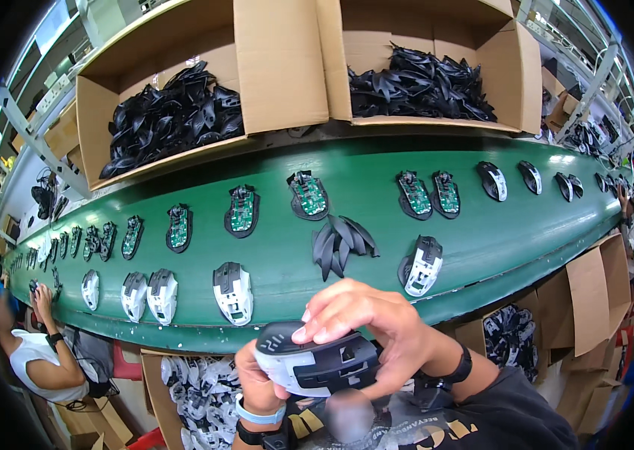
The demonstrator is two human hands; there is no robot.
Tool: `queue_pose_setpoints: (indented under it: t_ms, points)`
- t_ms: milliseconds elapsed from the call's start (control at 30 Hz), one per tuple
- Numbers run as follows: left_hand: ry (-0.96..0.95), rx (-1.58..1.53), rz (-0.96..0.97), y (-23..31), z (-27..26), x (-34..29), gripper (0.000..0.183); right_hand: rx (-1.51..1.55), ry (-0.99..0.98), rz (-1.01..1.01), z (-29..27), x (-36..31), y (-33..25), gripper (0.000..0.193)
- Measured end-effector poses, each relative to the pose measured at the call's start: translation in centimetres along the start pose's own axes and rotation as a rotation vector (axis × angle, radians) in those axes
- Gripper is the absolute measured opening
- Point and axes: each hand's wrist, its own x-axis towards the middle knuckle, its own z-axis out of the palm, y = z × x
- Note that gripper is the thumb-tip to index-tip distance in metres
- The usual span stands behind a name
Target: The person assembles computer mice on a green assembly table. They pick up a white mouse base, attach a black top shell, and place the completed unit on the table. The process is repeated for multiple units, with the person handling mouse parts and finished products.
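Note:
A black and white computer mouse [309, 373] is held between my hands just over the near edge of the green belt, its side with rectangular openings turned toward me. My left hand [255, 384] wraps round its left end, the thumb low on the white shell. From above, my right hand [380, 322] presses its fingertips onto the dark top cover, with the thumb under the right end. On the belt beyond lies a small pile of curved black plastic pieces [341, 241]. An assembled black and white mouse [423, 266] rests right of the pile, another [233, 292] to its left.
Mouse bases with green circuit boards [242, 211] line the green belt [279, 259]. Two cardboard boxes [281, 60] of black pieces stand behind it. Below the near edge, a carton holds white shells [200, 397]; another carton [590, 292] stands right. A co-worker [47, 360] sits left.

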Motion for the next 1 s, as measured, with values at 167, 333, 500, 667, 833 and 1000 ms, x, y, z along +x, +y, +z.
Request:
queue_pose_setpoints:
  t_ms: [167,333,500,667,833,1000]
  points:
    - [0.007,-0.055,-0.154,-1.1,1.0,-0.8,0.088,-0.06,0.081,-0.041,0.5,-0.7,-1.3,0.061]
    - [-0.061,-0.036,0.082,-2.8,1.1,-0.6,0.087,0.061,-0.04,0.085,-1.8,-1.6,1.0,0.074]
    - [0.08,0.637,0.432,-3.0,1.4,1.8,0.026,0.366,0.414,0.449,0.7,-5.4,1.9,0.1]
    - [-0.555,1.195,0.815,-7.0,4.5,4.9,0.018,0.174,0.759,0.563,0.7,-6.4,3.4,0.06]
    - [-0.549,1.052,0.689,-6.6,5.8,6.4,0.022,-0.206,0.805,0.418,-11.3,-6.9,2.4,0.045]
    - [-0.367,0.995,0.503,-7.0,1.4,6.9,0.018,-0.023,1.012,0.616,-22.4,-10.2,4.3,0.04]
